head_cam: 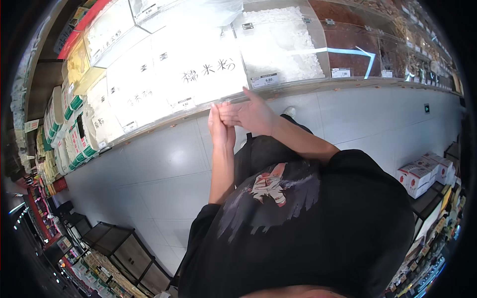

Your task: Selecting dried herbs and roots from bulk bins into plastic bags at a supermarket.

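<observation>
My left hand [221, 124] and my right hand [253, 113] meet at the front edge of a row of clear-lidded bulk bins. The right palm is turned towards the left hand, its fingers reaching across the left fingers and its thumb raised apart. No object shows in either hand; the space between the palms is partly hidden. Just beyond them lies a bin of white powder [201, 48] with handwriting and a price tag [183, 103] on its front. To its right, a bin holds white lump sugar or similar crystals [283, 48].
Reddish-brown goods fill another bin [352, 52] at the right. White and green sacks [80, 138] stand at the left end. Red-and-white cartons [421, 175] sit at the far right. A dark-framed wooden display unit [126, 249] is at the lower left, on grey floor tiles.
</observation>
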The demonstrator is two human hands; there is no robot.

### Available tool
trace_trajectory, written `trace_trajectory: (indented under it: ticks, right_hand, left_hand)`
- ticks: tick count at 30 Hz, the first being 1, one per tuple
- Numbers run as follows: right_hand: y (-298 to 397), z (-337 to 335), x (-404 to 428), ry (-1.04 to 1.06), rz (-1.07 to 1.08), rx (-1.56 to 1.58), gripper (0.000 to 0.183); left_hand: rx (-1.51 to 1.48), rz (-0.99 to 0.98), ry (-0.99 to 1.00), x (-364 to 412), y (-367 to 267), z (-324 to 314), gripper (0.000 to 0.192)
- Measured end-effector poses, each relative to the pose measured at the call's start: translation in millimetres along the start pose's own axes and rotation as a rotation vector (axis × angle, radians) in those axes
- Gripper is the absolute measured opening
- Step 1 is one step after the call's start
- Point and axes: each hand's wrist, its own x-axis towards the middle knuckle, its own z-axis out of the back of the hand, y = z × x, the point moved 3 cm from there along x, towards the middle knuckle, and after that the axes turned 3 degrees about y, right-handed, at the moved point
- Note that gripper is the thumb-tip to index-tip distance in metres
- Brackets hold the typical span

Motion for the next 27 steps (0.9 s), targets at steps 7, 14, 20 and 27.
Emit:
trace_trajectory:
  ticks: [7, 14, 20, 27]
  right_hand:
    - [71.9, -157.9, -46.4, 0.505, 0.352, 0.049, 0.106]
    - [105.2, -201.0, -39.7, 0.740, 0.300, 0.034, 0.102]
    - [145.0, -205.0, -45.2, 1.134, 0.465, 0.228, 0.110]
    - [184.3, -200.4, -49.6, 1.372, 0.904, 0.114, 0.105]
  left_hand:
    - [0.294, -0.411, 0.510, -85.8, -128.4, -191.0, 0.016]
    - [0.553, -0.766, 0.330, -105.4, -129.4, -223.9, 0.026]
    - [0.329, -1.085, 0.500, -90.8, -121.2, -270.0, 0.016]
    - [0.317, -1.180, 0.992, -59.5, -82.9, -322.8, 0.013]
